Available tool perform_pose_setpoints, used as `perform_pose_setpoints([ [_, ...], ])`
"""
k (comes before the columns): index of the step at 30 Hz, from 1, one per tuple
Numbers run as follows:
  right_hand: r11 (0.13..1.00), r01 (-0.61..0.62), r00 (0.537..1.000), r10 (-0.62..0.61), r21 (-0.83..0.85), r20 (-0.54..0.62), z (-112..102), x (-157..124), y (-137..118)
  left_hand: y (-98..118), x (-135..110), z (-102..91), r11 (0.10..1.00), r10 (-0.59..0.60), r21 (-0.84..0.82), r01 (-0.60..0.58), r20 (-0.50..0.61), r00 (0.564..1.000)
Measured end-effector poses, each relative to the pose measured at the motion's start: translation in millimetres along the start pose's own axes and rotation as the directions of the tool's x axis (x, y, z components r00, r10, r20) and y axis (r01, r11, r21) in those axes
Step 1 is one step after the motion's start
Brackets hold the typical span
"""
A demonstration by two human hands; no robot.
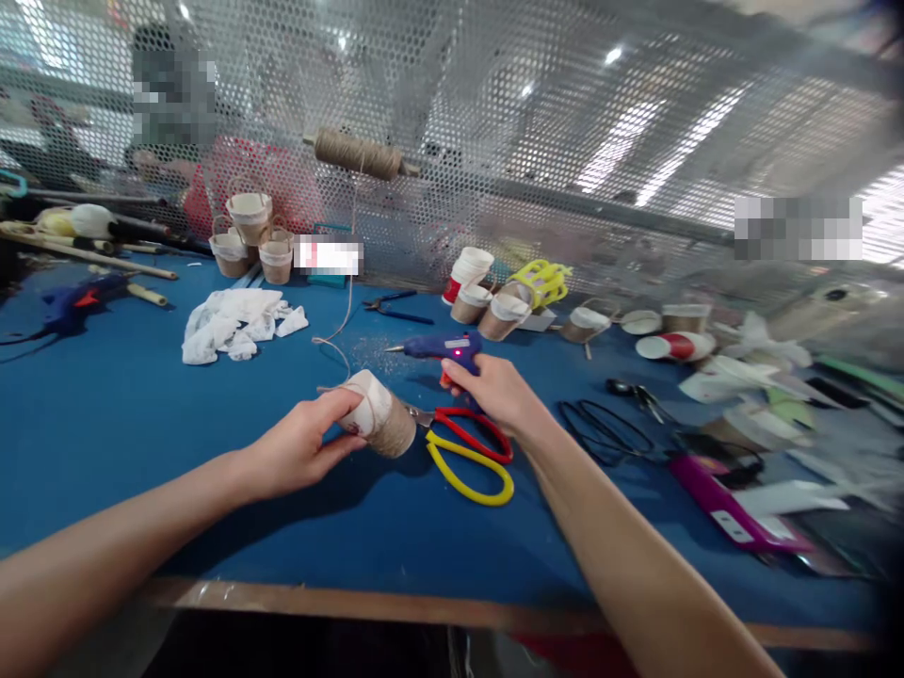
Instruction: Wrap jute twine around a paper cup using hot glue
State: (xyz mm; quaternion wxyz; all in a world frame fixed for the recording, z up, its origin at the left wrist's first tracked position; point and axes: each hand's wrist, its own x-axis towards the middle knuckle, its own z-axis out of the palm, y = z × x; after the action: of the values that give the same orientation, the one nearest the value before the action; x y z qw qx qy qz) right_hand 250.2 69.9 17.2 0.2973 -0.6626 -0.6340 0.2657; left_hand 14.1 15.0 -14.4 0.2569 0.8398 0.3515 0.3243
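Observation:
My left hand point(311, 438) is closed around a paper cup point(381, 414) lying tilted on its side, its lower part wound with brown twine. A strand of twine point(351, 273) runs from the cup up to a spool point(359, 153) on the mesh. In my right hand point(494, 391) is a blue hot glue gun point(442, 348), its red light lit and its nozzle pointing left, above and apart from the cup. Scissors point(470, 457) with one red and one yellow handle lie below it, their blades partly hidden behind the cup.
Twine-wrapped cups point(250, 218) are stacked at the back left, others point(505, 313) at the back right. White crumpled cloth point(240, 323), pliers point(399, 306) and a second glue gun point(81, 301) lie on the blue table. A purple power strip point(734, 504) and black cable point(604, 428) are at right.

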Motion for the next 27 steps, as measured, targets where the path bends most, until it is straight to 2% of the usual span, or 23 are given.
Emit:
perform_pose_setpoints([
  [4,0.984,-0.112,0.993,0.116,-0.139,0.021,16.7,25.7,15.2,1.7,-0.2,2.7,0.999,0.045,0.022,-0.046,0.015,0.999],
  [7,0.968,-0.136,0.990,0.143,-0.209,0.020,24.6,34.5,20.1,1.5,-0.9,4.3,0.998,0.059,0.031,-0.060,0.022,0.998],
  [10,0.961,-0.070,0.997,0.058,-0.268,-0.051,23.5,29.0,7.7,1.6,-1.7,4.8,0.997,0.067,0.036,-0.068,0.032,0.997],
  [12,0.958,0.038,0.997,-0.057,-0.284,-0.056,20.1,18.0,-9.7,2.1,-2.0,4.7,0.996,0.077,0.037,-0.079,0.044,0.996],
  [15,0.940,0.275,0.959,-0.252,-0.203,0.132,16.7,-2.5,-40.6,3.7,-2.0,4.5,0.994,0.095,0.050,-0.098,0.061,0.994],
  [16,0.918,0.369,0.913,-0.329,-0.143,0.240,16.6,-8.5,-49.6,4.4,-1.8,4.5,0.993,0.098,0.059,-0.102,0.070,0.993],
  [17,0.872,0.487,0.822,-0.436,-0.056,0.365,17.0,-13.5,-57.1,4.9,-1.7,4.5,0.992,0.101,0.069,-0.107,0.084,0.991],
  [18,0.849,0.527,0.776,-0.470,-0.025,0.420,17.9,-17.4,-63.0,5.4,-1.5,4.6,0.990,0.105,0.078,-0.114,0.103,0.989],
  [19,0.834,0.551,0.749,-0.487,-0.015,0.449,18.9,-20.4,-67.3,5.7,-1.3,4.6,0.989,0.113,0.086,-0.124,0.123,0.986],
  [20,0.826,0.564,0.743,-0.496,-0.021,0.449,20.0,-22.5,-70.1,5.9,-1.1,4.6,0.986,0.125,0.090,-0.138,0.142,0.982],
  [24,0.825,0.558,0.778,-0.482,-0.090,0.403,21.1,-27.8,-74.6,5.5,-0.5,3.6,0.979,0.167,0.090,-0.183,0.163,0.972],
  [27,0.834,0.536,0.755,-0.404,-0.131,0.516,18.4,-32.6,-76.7,5.3,-0.7,1.8,0.976,0.178,0.097,-0.195,0.159,0.971],
])
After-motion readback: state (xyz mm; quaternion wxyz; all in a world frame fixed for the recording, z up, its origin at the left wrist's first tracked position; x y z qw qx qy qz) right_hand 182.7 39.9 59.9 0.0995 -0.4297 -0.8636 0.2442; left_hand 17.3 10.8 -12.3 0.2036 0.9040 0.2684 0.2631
